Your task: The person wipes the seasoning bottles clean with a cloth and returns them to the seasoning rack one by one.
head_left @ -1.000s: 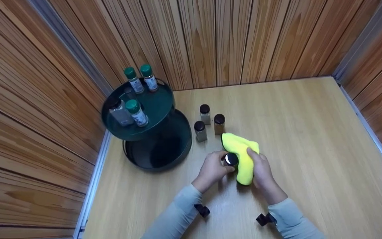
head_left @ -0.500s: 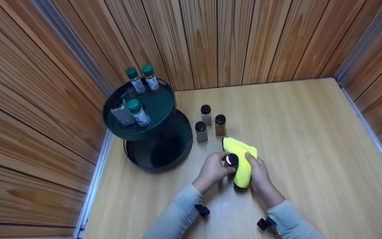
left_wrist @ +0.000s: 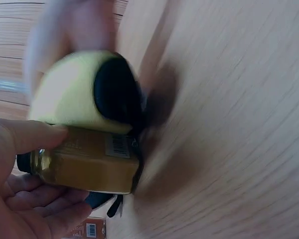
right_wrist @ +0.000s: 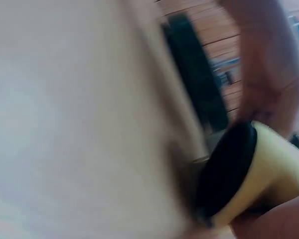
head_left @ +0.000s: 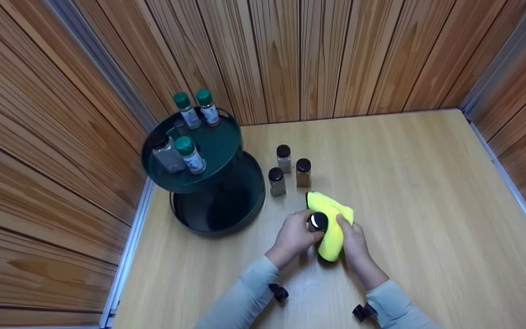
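My left hand [head_left: 293,235] grips a spice jar [left_wrist: 89,162] with a black cap, its thumb and fingers on opposite sides. In the left wrist view the jar has brownish contents and a barcode label. My right hand [head_left: 355,242] holds a folded yellow cloth [head_left: 331,224] with a dark edge, thumb on top. The cloth lies against the jar's right side; in the left wrist view its yellow face touches the jar. Motion blurs the right wrist view, where the cloth's dark side [right_wrist: 229,169] shows and the jar is mostly hidden.
Three black-capped jars [head_left: 303,172] stand on the wooden table [head_left: 409,192] behind the cloth. At left is a dark two-tier round rack [head_left: 217,210], its upper tier carrying green-capped bottles [head_left: 193,157] and a dark-capped jar [head_left: 168,154]. Wood-panel walls [head_left: 318,59] enclose the table.
My right hand and the cloth have shifted slightly left and toward me along the jar. The left hand keeps its grip on the jar in nearly the same place.
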`<state>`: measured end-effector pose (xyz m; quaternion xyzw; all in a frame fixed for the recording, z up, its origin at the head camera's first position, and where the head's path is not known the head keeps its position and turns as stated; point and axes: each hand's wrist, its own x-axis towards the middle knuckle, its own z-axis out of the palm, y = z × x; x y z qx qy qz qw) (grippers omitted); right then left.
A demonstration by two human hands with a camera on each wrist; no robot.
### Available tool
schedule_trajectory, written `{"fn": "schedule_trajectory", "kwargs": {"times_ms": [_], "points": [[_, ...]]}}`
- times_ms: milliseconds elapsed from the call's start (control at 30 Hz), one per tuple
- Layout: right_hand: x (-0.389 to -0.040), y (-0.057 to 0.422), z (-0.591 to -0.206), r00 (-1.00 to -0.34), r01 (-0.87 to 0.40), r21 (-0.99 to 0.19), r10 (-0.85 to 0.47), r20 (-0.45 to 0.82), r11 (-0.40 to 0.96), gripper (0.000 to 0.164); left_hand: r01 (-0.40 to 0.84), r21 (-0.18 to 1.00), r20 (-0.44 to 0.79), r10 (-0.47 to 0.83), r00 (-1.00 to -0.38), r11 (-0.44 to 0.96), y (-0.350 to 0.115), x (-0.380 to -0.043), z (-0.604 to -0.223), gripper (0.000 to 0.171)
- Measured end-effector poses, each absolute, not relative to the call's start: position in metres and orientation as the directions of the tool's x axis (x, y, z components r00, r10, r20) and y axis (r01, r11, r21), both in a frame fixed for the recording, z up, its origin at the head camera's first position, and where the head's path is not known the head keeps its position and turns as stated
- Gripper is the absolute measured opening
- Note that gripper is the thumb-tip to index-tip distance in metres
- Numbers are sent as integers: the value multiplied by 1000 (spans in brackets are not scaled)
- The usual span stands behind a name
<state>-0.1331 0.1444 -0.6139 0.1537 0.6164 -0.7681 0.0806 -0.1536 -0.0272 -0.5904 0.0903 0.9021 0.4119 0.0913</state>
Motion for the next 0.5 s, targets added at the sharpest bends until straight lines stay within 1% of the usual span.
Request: {"fn": "schedule_trajectory", "kwargs": {"times_ms": [100, 200, 367, 500], "points": [[-133, 143, -609, -941, 317, -929, 64, -334, -190, 42, 109, 744, -68, 238, -969, 659, -25, -154, -590, 45], [-129, 141, -595, -945, 298, -933, 72, -318, -202, 41, 137, 723, -38, 236, -971, 678, -25, -154, -589, 38], [-120, 146, -576, -959, 228, -924, 93, -267, -307, 36, 180, 693, 4, 246, -969, 698, -24, -153, -589, 33], [-118, 153, -573, -975, 164, -909, 76, -208, -384, 35, 201, 701, 38, 246, -968, 684, -23, -152, -591, 31]]}}
